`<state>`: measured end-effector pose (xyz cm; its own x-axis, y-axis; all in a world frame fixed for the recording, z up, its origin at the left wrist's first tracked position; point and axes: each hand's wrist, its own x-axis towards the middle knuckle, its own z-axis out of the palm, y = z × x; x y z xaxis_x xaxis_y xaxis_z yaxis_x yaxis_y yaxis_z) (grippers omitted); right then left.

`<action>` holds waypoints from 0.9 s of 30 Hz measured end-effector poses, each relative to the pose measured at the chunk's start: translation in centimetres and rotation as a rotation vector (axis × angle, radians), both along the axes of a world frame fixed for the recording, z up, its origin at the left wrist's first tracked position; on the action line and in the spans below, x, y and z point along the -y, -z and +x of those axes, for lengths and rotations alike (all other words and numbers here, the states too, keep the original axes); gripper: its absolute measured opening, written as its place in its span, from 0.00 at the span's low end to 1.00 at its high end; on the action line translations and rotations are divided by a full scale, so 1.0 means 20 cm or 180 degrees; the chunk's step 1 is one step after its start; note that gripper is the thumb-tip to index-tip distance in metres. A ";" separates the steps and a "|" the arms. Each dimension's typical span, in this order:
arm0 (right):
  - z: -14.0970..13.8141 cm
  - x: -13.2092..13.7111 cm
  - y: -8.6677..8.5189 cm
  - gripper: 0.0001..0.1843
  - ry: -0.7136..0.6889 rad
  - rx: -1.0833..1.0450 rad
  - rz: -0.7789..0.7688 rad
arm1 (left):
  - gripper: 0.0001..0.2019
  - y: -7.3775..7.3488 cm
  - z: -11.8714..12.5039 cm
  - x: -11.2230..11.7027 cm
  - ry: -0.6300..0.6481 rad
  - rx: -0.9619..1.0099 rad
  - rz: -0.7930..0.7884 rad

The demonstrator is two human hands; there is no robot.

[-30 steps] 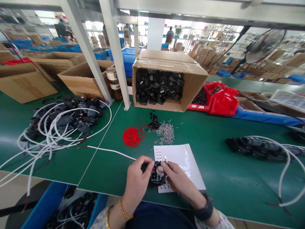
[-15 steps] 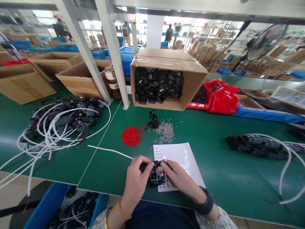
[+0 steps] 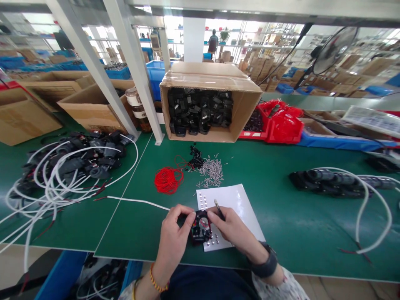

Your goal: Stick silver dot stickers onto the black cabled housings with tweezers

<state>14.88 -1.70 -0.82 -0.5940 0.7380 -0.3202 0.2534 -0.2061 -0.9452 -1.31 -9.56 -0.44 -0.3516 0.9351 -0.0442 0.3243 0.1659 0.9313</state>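
Note:
My left hand (image 3: 174, 238) grips a small round black part (image 3: 200, 227) with red and white bits, holding it just above the near edge of the green table (image 3: 281, 216). A white cable (image 3: 137, 201) runs from that part to the left. My right hand (image 3: 230, 230) pinches a thin metal-tipped tool (image 3: 218, 208) and its fingers rest on the part's right side. Under both hands lies a white sheet (image 3: 237, 204) with small silver dots on it.
A red wire coil (image 3: 168, 181), a heap of small metal pins (image 3: 211, 171) and an open cardboard box of black parts (image 3: 206, 104) lie ahead. Black parts with white cables are piled at left (image 3: 71, 162) and right (image 3: 331, 183). Red bins (image 3: 281, 125) stand behind.
The view has shifted, so everything sits a little further left. Both hands stay on the black part, and the tool tip has tilted slightly.

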 end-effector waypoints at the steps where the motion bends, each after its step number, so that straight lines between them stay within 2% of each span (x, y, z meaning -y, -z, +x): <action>1: 0.00 0.00 -0.01 0.24 -0.0063 0.0020 0.0187 | 0.12 0.00 0.00 0.00 0.0000 0.0001 0.0003; 4: 0.00 -0.01 -0.03 0.19 -0.0272 0.0256 0.0738 | 0.11 0.00 0.00 0.00 -0.0004 0.0010 -0.0002; 7: 0.00 0.00 -0.03 0.20 -0.0378 0.0457 0.0955 | 0.11 0.00 0.00 -0.01 -0.0008 0.0018 -0.0026; 9: -0.01 0.01 -0.02 0.22 -0.0291 0.0407 0.0773 | 0.12 0.00 0.01 -0.01 -0.0017 0.0011 -0.0020; 14: -0.02 0.05 0.01 0.27 0.0143 0.0126 -0.0065 | 0.13 0.01 0.01 0.01 -0.0073 -0.0026 -0.0045; 17: -0.01 0.07 0.05 0.28 0.0275 0.0018 -0.0138 | 0.13 0.02 0.00 0.00 0.0029 -0.0055 -0.0133; 21: -0.01 0.12 0.09 0.26 0.0421 -0.0211 -0.0016 | 0.16 0.00 -0.03 -0.01 0.0290 -0.0292 -0.0173; 24: -0.04 0.14 0.07 0.24 0.0427 -0.0356 -0.0043 | 0.17 -0.01 -0.06 -0.01 0.0379 -0.0053 -0.0209; 27: -0.06 0.15 0.03 0.25 0.0552 -0.0268 -0.0138 | 0.18 0.01 -0.09 0.00 0.0228 0.0267 -0.0217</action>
